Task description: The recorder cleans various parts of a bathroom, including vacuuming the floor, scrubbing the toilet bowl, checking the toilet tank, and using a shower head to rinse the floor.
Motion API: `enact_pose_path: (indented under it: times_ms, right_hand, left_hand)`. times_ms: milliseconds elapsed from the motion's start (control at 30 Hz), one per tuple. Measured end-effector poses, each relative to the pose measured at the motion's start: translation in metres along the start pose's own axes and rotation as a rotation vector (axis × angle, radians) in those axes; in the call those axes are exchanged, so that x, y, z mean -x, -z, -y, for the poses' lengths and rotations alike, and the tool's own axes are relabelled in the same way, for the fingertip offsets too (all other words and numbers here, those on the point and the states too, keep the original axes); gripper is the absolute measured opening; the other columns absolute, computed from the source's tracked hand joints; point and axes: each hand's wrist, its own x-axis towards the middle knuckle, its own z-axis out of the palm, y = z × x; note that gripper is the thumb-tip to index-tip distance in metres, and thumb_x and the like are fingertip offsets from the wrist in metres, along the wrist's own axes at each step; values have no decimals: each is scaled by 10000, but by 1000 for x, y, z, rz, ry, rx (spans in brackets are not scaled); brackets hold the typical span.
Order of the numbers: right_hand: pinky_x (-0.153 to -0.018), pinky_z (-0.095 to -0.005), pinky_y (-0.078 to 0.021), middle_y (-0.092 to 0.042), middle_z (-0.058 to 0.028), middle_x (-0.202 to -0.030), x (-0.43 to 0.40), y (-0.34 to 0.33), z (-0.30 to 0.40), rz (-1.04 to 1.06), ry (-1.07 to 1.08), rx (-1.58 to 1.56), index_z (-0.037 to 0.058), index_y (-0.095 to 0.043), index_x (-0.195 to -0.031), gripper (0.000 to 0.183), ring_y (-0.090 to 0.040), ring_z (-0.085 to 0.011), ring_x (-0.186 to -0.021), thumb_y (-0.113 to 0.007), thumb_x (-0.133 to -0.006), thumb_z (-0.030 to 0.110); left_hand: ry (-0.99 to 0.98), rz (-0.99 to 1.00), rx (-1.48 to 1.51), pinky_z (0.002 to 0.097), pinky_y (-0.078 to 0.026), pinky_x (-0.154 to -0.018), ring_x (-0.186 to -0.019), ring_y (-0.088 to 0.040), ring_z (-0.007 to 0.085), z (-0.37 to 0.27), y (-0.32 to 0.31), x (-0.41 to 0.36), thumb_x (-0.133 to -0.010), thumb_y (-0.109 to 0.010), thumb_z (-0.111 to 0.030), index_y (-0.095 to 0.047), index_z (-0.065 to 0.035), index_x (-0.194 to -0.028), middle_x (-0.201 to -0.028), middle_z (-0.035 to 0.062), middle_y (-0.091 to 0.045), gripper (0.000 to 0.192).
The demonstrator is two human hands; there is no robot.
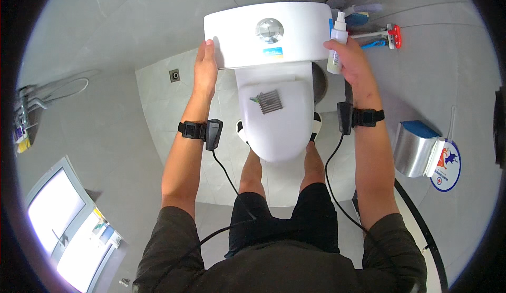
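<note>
Below me stands a white toilet with its lid point(276, 135) down and a wide cistern point(233, 36) behind it. My left hand point(205, 65) rests along the cistern's left end, thumb up and the other fingers partly hidden, holding nothing. At the opposite end, my right hand point(352, 60) grips a white spray bottle point(338, 36) upright, close beside the cistern. The bottle bears writing. A round chrome flush button point(269, 30) sits on the cistern top. On the closed lid lies a grey ribbed flat item point(270, 102) with a green end; its exact kind is unclear.
Brushes with a red-ended tool point(396, 36) hang on the wall beyond my right hand. A metal paper holder point(415, 150) is mounted further down. On the left are a floor drain point(174, 75), a shower fitting point(25, 103) and a bright window point(57, 210). Cables run from both wrist devices.
</note>
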Motion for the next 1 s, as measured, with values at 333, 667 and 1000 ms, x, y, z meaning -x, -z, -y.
enact_pose_path:
  times_ms: [333,667,1000]
  right_hand:
    - [-823,-331,-502,-655,-107,-1034,80,-30,46,-249,180,-20,-28,-564,-1193,506,-632,-202,-925,-773,-755,116]
    - [-932,-428,-509,-583,-149,-1192,283,39,60,-192,-305,-30,14,-394,-1356,737,-601,-251,-1085,-799,-754,144]
    - [-930,-382,-510,-621,-136,-1145,323,26,54,-77,-463,-317,-29,-446,-1277,610,-629,-211,-1036,-782,-793,129]
  left_hand:
    - [-16,-57,415,363,-243,-1127,-1343,-367,255,1,9,17,-1004,-441,-444,-393,30,-1402,-1420,150,-437,621]
    - [359,226,589,322,-384,-1003,-1135,-528,173,58,-4,141,-1010,-445,-366,-520,-25,-1284,-1239,69,-583,444]
    - [907,430,518,338,-427,-962,-1075,-562,184,135,-84,185,-995,-487,-376,-598,-61,-1195,-1152,55,-634,389]
